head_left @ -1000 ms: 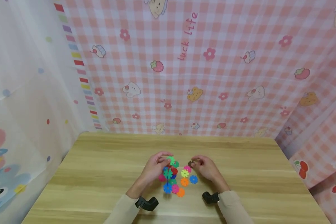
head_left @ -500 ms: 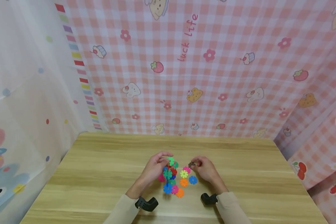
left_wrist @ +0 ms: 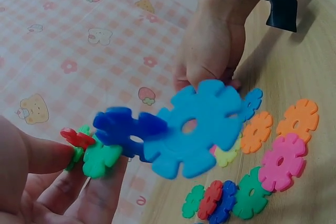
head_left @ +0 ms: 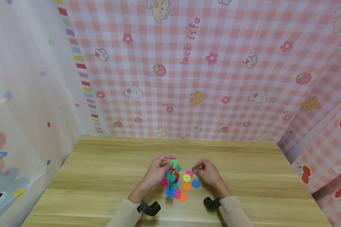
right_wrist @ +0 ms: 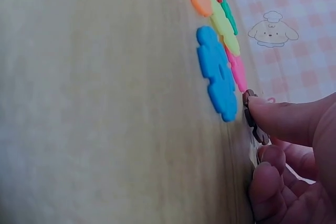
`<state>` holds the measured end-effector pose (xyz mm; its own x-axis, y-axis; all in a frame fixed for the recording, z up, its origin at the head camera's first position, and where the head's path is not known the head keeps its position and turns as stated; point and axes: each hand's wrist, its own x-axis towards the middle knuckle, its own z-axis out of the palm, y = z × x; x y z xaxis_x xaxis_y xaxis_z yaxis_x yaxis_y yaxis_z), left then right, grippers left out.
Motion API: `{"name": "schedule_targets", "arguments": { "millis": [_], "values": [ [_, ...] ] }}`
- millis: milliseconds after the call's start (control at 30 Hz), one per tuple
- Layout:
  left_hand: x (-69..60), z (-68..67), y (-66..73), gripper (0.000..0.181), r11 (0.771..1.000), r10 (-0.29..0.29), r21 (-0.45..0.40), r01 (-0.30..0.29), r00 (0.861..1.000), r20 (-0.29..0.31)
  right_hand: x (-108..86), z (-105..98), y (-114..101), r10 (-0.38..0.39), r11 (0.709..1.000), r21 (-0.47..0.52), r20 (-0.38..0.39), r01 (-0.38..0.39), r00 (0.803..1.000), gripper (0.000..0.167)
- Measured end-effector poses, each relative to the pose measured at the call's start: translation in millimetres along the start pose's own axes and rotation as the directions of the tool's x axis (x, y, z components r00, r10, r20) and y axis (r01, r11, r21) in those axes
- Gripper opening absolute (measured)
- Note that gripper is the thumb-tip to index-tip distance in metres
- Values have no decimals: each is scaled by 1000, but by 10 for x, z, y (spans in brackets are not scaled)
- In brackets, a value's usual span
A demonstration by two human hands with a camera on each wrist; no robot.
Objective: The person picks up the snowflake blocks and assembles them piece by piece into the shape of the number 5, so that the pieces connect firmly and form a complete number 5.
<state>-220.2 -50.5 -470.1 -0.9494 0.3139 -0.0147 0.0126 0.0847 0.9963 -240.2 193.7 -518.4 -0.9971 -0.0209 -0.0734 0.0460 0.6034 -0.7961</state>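
Note:
The left hand [head_left: 156, 170] pinches a joined chain of flower-shaped discs by its green disc [head_left: 174, 163]. In the left wrist view a dark blue disc [left_wrist: 119, 127] and a large light blue disc [left_wrist: 202, 135] extend from that grip, above the table. Between thumb and fingers, the right hand [head_left: 208, 172] holds a dark brown disc [right_wrist: 250, 109], a little apart from the other pieces. Near that hand on the table lie a pink disc [right_wrist: 236, 70], a yellow disc [head_left: 187, 178] and a blue disc [head_left: 195, 183].
Orange discs [head_left: 186, 186], another pink disc [left_wrist: 282, 162], a green disc [left_wrist: 252, 193] and a red disc [left_wrist: 210, 200] lie on the wooden table [head_left: 244, 176] between the hands. A checked curtain [head_left: 230, 31] hangs behind the table's back edge.
The brown disc in the right hand has tilted and shifted slightly. The left hand keeps its grip on the chain, almost unmoved, and the head view has tipped slightly upward.

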Motion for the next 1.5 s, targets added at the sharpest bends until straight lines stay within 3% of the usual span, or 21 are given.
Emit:
{"name": "schedule_targets", "arguments": {
  "millis": [333, 600, 800, 1233, 1500],
  "values": [
    [-3, 1, 24, 25, 1000, 27, -6, -27, 999, -34, -4, -4, 3, -29, 998, 56, -17, 30, 999, 17],
    [-5, 3, 16, 25, 998, 56, -16, -56, 998, -22, -19, -47, 26, -78, 992, 100, -31, 81, 996, 14],
    [-5, 12, 17, 24, 998, 59, -16, -59, 998, -22, -29, -112, 34, -96, 970, 226, 12, 91, 995, 12],
    [-7, 38, 44, 23, 999, 30, -17, -31, 998, -48, -170, -235, -308, -211, 937, 285, 1, 202, 978, 19],
    [-5, 74, 69, 24, 999, 25, -41, -27, 998, -57, -289, -266, -492, -235, 914, 343, 9, 218, 972, 23]
  ]
}}
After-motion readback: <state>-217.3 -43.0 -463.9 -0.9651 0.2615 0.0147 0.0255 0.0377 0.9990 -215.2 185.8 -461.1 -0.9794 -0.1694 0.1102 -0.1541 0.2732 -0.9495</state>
